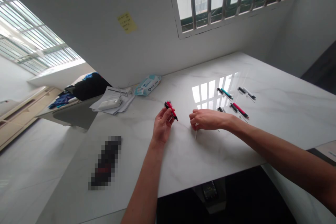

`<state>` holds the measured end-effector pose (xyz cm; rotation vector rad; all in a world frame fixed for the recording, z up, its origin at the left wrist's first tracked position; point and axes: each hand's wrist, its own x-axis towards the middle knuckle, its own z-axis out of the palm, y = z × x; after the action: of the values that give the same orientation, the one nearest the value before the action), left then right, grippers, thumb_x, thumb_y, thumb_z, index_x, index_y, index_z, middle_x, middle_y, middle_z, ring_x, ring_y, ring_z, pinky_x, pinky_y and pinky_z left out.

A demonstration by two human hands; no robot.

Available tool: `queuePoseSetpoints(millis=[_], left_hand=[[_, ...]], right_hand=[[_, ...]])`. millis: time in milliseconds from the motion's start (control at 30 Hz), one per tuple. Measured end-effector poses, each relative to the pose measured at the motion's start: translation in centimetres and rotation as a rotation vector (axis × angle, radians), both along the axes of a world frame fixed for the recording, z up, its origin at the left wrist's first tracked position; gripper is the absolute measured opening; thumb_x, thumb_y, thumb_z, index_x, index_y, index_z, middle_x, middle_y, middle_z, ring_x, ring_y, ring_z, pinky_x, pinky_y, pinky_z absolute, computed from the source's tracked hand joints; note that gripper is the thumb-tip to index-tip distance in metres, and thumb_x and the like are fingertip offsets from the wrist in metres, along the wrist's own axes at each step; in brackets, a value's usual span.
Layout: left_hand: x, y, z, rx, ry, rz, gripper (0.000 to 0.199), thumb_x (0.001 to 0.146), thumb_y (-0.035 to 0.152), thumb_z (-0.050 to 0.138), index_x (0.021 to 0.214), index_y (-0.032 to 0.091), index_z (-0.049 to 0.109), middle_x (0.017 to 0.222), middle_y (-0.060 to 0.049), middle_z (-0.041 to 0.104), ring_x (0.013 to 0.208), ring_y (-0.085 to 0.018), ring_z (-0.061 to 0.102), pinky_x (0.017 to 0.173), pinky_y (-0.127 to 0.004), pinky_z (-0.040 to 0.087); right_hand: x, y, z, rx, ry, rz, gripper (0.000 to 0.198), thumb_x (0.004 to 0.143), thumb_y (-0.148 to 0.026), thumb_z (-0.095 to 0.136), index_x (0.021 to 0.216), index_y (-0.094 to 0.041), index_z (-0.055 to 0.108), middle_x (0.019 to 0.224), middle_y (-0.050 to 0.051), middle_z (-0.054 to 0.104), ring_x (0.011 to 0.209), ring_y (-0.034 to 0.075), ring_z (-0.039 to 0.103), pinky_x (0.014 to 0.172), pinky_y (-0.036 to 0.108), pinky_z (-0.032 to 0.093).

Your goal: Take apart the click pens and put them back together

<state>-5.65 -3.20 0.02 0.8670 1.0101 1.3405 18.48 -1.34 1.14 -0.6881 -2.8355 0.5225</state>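
Viewed from my remote station through the head camera, from left to right. A heap of clothes (pixel 88 85) lies beyond the left side of the white marbled tabletop (pixel 183 168). A dark, pixelated object (pixel 106 162) rests near the tabletop's left edge. Behind it, loose papers (pixel 107 95) carry a white object (pixel 110 103), just beside a packet of wipes (pixel 147 85). I note a yellow sticky note (pixel 127 22) on the wall above. The left hand (pixel 162 126) is raised over the tabletop, its grip closed between thumb and fingers on a red pen (pixel 172 110), black tip pointing down and right; other black ends show beside it. The right hand (pixel 208 118), palm down, has its fingers bent and gathered; a thin white rod (pixel 196 134) projects below them, though I cannot tell whether this grip pinches it. At right, apart from both hands, lie a teal pen (pixel 226 93), a second red pen (pixel 240 110) and a white pen (pixel 249 93), with slender pale rods alongside.
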Motion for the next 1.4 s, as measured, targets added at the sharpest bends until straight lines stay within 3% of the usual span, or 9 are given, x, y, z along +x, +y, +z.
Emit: queuePoseSetpoints(millis=[133,367,633,767,900,1067,1400], left_hand=[[0.0,0.1,0.0,-0.012,-0.006,0.011,0.04,0.073,0.041,0.093,0.103,0.024,0.074,0.095,-0.001,0.075,0.08,-0.012,0.067,0.073,-0.025,0.049],[0.0,0.2,-0.1,0.009,0.026,0.016,0.041,0.073,0.042,0.093,0.105,0.024,0.076,0.092,0.0,0.075,0.077,-0.011,0.065,0.072,-0.024,0.049],[0.3,0.8,-1.0,0.173,0.344,0.197,0.043,0.071,0.046,0.092,0.102,0.018,0.079,0.088,-0.003,0.077,0.072,-0.012,0.064,0.068,-0.025,0.05],[0.4,0.7,-1.6,0.262,0.557,0.147,0.038,0.078,0.046,0.087,0.104,0.019,0.081,0.094,-0.006,0.078,0.074,-0.015,0.065,0.069,-0.029,0.053],[0.4,0.3,-1.7,0.295,0.74,0.108,0.031,0.084,0.046,0.082,0.105,0.022,0.083,0.095,-0.006,0.079,0.073,-0.015,0.064,0.067,-0.028,0.052],[0.5,0.0,-1.3,0.297,0.8,0.084,0.029,0.084,0.044,0.081,0.104,0.023,0.084,0.096,-0.006,0.08,0.072,-0.015,0.063,0.068,-0.029,0.051],[0.8,-0.2,-1.2,0.305,0.816,-0.054,0.024,0.086,0.043,0.08,0.101,0.025,0.085,0.098,-0.006,0.081,0.074,-0.017,0.065,0.066,-0.03,0.048]], right_hand=[[0.0,-0.1,0.3,-0.003,0.036,0.005,0.008,0.088,-0.016,0.083,0.086,-0.023,0.08,0.098,0.005,0.075,0.092,0.023,0.058,0.071,0.034,0.044],[-0.7,-0.8,-0.1,-0.034,0.041,0.012,0.01,0.094,-0.011,0.072,0.089,-0.02,0.075,0.092,0.006,0.073,0.091,0.022,0.06,0.068,0.032,0.043],[0.2,0.9,0.3,-0.19,0.558,-0.165,0.022,0.107,-0.025,0.052,0.107,-0.021,0.074,0.106,0.007,0.074,0.083,0.016,0.065,0.077,0.033,0.052],[0.3,1.8,0.0,-0.353,0.813,-0.34,0.024,0.101,-0.033,0.061,0.113,-0.022,0.078,0.108,0.007,0.079,0.096,0.02,0.072,0.086,0.036,0.058],[0.1,2.1,-0.1,-0.472,0.933,-0.451,0.03,0.089,-0.042,0.077,0.108,-0.02,0.081,0.104,0.008,0.081,0.093,0.022,0.075,0.087,0.038,0.061],[-0.1,2.2,0.0,-0.627,1.029,-0.466,0.035,0.086,-0.052,0.08,0.099,-0.02,0.083,0.102,0.008,0.081,0.086,0.018,0.071,0.078,0.033,0.057],[-0.4,2.3,-0.4,-0.727,1.097,-0.413,0.034,0.079,-0.045,0.088,0.099,-0.019,0.081,0.097,0.007,0.08,0.085,0.019,0.074,0.079,0.034,0.057]])
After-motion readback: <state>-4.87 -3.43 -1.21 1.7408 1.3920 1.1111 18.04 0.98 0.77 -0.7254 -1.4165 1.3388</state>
